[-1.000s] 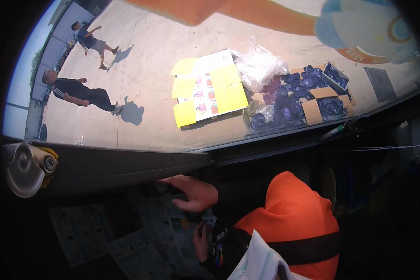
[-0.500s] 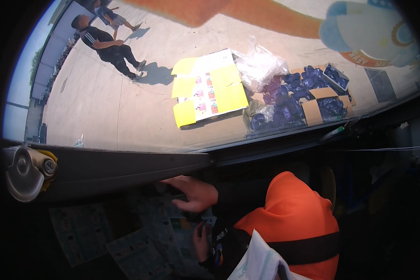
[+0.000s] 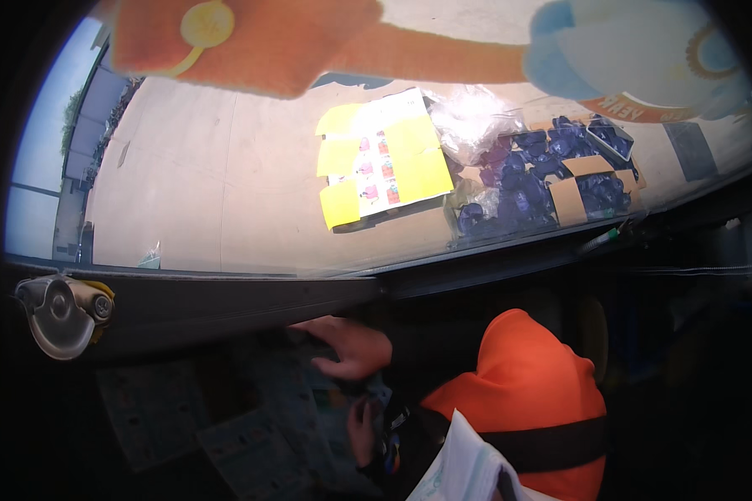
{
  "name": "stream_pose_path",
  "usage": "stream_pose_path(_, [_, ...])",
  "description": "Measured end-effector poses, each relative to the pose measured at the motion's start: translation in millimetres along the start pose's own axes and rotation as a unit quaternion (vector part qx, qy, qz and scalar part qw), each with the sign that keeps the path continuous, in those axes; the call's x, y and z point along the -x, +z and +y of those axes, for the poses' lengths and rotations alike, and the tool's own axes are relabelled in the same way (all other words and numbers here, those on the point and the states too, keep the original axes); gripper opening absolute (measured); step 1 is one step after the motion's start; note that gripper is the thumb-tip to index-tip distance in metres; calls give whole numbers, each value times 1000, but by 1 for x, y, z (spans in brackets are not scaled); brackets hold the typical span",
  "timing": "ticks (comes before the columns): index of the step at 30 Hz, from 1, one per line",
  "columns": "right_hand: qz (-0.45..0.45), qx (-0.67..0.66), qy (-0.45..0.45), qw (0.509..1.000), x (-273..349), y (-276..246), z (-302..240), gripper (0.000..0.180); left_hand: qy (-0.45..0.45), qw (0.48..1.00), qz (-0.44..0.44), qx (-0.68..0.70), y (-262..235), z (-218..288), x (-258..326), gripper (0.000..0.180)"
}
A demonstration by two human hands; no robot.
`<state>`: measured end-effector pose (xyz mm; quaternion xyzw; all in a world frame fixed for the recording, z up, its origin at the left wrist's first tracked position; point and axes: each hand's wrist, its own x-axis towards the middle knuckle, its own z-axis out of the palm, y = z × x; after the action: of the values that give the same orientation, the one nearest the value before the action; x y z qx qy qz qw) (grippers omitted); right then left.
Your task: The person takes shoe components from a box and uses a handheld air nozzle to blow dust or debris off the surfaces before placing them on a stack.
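Deep shade covers the lower half of the view. My right hand [image 3: 348, 346] lies flat, fingers apart and pointing left, on a spread of pale printed sheets [image 3: 251, 417]. Just below it my left hand [image 3: 361, 430] is curled on the near edge of the same sheets; its fingers are hard to make out in the dark. An orange sleeve or hood with a black strap [image 3: 522, 401] fills the space to the right of both hands, with something white [image 3: 464, 472] beneath it.
A round metal fitting [image 3: 58, 313] sits on the dark ledge [image 3: 226, 292] at left. Beyond it, on sunlit ground, lie yellow and white sheets [image 3: 384, 154], a clear plastic bag [image 3: 472, 121] and cardboard boxes of blue packets [image 3: 551, 179]. An orange shape [image 3: 251, 42] hangs overhead.
Two people walking on the sunlit ground at upper left have left the view. An orange shape with a yellow disc now shows at the top. Both hands have barely moved.
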<state>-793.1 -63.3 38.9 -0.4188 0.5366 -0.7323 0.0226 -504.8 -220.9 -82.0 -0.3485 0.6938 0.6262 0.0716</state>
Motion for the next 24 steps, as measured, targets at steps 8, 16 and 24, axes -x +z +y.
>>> stream_pose_path(8, [-42, -73, 28, 996, -1, -3, -3, 83, 3, 1000, -9, 20, -13, -27, -4, 33])
stream_pose_path(16, [-33, -59, 15, 998, -4, -2, -2, 78, -8, 999, -12, 33, -16, -31, 0, 33])
stream_pose_path(24, [-47, -87, 35, 995, -4, 0, 1, 70, 10, 1000, 0, -9, -17, -21, 5, 33])
